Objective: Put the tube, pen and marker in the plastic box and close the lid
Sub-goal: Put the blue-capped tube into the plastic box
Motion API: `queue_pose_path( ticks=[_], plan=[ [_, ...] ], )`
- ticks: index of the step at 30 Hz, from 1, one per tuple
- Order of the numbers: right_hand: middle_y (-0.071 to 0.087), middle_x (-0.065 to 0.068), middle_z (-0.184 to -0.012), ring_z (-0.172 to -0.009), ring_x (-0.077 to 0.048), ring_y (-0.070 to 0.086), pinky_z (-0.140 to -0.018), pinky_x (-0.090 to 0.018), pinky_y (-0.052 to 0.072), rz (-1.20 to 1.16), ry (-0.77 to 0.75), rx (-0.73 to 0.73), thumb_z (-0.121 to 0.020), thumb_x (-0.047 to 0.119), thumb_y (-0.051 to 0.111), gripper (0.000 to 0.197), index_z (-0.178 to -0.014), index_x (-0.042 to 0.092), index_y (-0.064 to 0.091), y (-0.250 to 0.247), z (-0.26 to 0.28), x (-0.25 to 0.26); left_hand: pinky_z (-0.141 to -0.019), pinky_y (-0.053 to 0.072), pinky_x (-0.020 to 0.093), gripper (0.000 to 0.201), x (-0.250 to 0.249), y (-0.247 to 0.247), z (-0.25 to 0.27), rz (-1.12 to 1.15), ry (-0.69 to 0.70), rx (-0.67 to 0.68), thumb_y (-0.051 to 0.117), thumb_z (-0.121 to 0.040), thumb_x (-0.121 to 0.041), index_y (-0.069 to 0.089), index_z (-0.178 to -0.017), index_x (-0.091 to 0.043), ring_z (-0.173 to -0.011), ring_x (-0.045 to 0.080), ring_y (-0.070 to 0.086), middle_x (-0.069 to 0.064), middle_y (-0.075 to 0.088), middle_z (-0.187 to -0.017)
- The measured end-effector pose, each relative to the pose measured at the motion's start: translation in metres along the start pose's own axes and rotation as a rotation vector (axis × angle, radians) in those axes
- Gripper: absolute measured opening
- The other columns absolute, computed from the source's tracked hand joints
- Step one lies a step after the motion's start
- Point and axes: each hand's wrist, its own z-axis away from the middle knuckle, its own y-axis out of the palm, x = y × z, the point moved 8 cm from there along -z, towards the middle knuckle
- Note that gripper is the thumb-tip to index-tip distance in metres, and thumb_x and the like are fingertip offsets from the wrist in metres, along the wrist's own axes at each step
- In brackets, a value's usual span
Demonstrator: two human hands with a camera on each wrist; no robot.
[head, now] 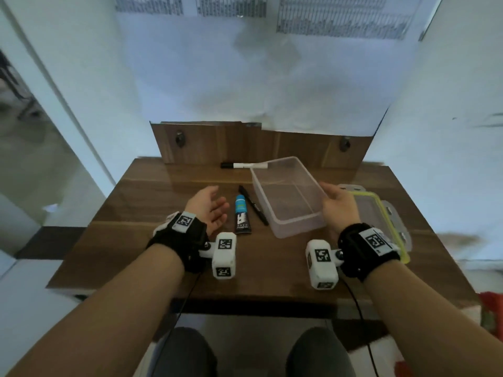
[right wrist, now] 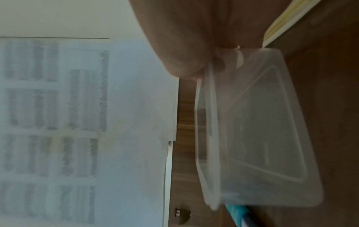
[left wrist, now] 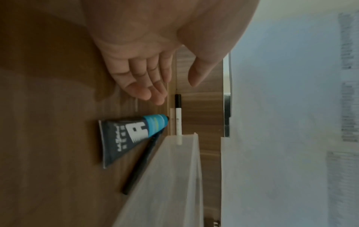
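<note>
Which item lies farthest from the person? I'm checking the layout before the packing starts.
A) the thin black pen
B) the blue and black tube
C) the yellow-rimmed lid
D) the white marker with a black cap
D: the white marker with a black cap lies along the wooden back panel, behind the clear plastic box, while tube, pen and lid lie nearer.

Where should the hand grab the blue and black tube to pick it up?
Probably around the tube's middle, coming down from above with the open left hand beside it. It lies flat on the table, and the pen sits close on its right, so pinching its narrow sides looks easiest.
</note>
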Motion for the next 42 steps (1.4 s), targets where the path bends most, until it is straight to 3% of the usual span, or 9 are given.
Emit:
queue_pose_path(
  ticks=[8,12,19,23,30,32,34,37,42],
  plan=[
    [0.067,-0.002,-0.121,-0.107,-0.021,0.065,-0.092,-0.044,0.054,-0.102,0.063,-0.098,-0.088,0.019,0.055,0.046,-0.134,0.022,0.055,-0.002,0.059,-0.025,-0.059,0.045,0.031,0.03,-0.007,-0.021,0.004,-0.122,0.062,-0.037,0.056,-0.093,-0.03,0.059,-0.121,-0.017,-0.075,0.014,0.061,0.0,0.065,-0.089],
    [0.06,0.004,-0.123,-0.104,-0.012,0.059,-0.085,-0.026,0.05,-0.114,0.032,-0.094,-0.095,0.018,0.051,0.046,-0.14,0.021,0.048,-0.008,0.081,-0.018,-0.062,0.048,0.03,0.019,-0.013,-0.011,0.008,-0.242,0.112,0.004,0.058,-0.094,-0.025,0.06,-0.11,-0.016,-0.074,0.013,0.059,0.0,0.063,-0.087],
    [0.058,0.0,-0.129,-0.111,-0.013,0.057,-0.087,-0.025,0.048,-0.129,-0.025,-0.02,-0.091,0.031,0.062,0.053,-0.14,0.019,0.048,-0.017,0.089,-0.028,-0.084,0.054,0.032,0.042,-0.019,0.025,0.001,-1.127,0.463,-0.042,0.069,-0.082,-0.042,0.068,-0.116,-0.017,-0.095,0.019,0.064,0.005,0.069,-0.114],
    [0.057,0.015,-0.108,-0.097,-0.001,0.057,-0.077,-0.017,0.047,-0.068,-0.094,0.065,-0.092,0.026,0.06,0.048,-0.139,0.022,0.046,-0.012,0.09,-0.025,-0.073,0.047,0.03,0.059,-0.014,0.042,0.008,-1.395,0.494,-0.082,0.073,-0.076,-0.05,0.062,-0.121,-0.014,-0.085,0.017,0.056,0.005,0.066,-0.116],
    [0.055,0.025,-0.103,-0.095,0.003,0.057,-0.08,-0.021,0.049,-0.073,-0.142,0.094,-0.092,0.026,0.06,0.036,-0.122,0.039,0.045,-0.013,0.089,-0.025,-0.06,0.05,0.017,0.047,-0.032,0.05,0.022,-1.09,0.534,-0.066,0.071,-0.082,-0.037,0.062,-0.125,-0.018,-0.074,0.008,0.06,-0.001,0.066,-0.108],
    [0.06,0.017,-0.108,-0.102,-0.002,0.059,-0.086,-0.029,0.051,-0.068,-0.141,0.094,-0.091,0.027,0.06,0.034,-0.123,0.035,0.051,-0.013,0.089,-0.024,-0.073,0.058,0.031,0.051,-0.045,0.057,0.035,-0.898,0.627,-0.003,0.066,-0.085,-0.035,0.054,-0.133,-0.026,-0.084,0.019,0.067,0.003,0.065,-0.118],
    [0.063,0.007,-0.117,-0.107,-0.009,0.06,-0.091,-0.034,0.052,-0.033,-0.144,0.085,-0.091,0.029,0.06,0.038,-0.128,0.025,0.054,-0.011,0.089,-0.024,-0.065,0.062,0.04,0.046,-0.044,0.074,0.052,-0.815,0.649,0.139,0.057,-0.091,-0.031,0.048,-0.136,-0.035,-0.076,0.027,0.071,0.007,0.064,-0.112],
    [0.064,0.002,-0.121,-0.108,-0.012,0.061,-0.09,-0.035,0.053,0.0,-0.145,0.056,-0.091,0.031,0.059,0.041,-0.131,0.021,0.054,-0.012,0.089,-0.026,-0.045,0.053,0.023,0.028,-0.023,0.109,0.075,-1.052,0.701,0.314,0.049,-0.097,-0.031,0.057,-0.123,-0.035,-0.065,0.02,0.064,0.006,0.058,-0.11],
    [0.064,0.004,-0.117,-0.102,-0.006,0.061,-0.078,-0.021,0.051,0.024,-0.143,0.045,-0.092,0.029,0.058,0.039,-0.13,0.022,0.055,-0.012,0.09,-0.027,-0.065,0.061,0.031,0.031,0.005,0.144,0.075,-1.472,0.747,0.372,0.049,-0.098,-0.033,0.058,-0.128,-0.031,-0.094,0.022,0.065,0.005,0.055,-0.127]
  ],
)
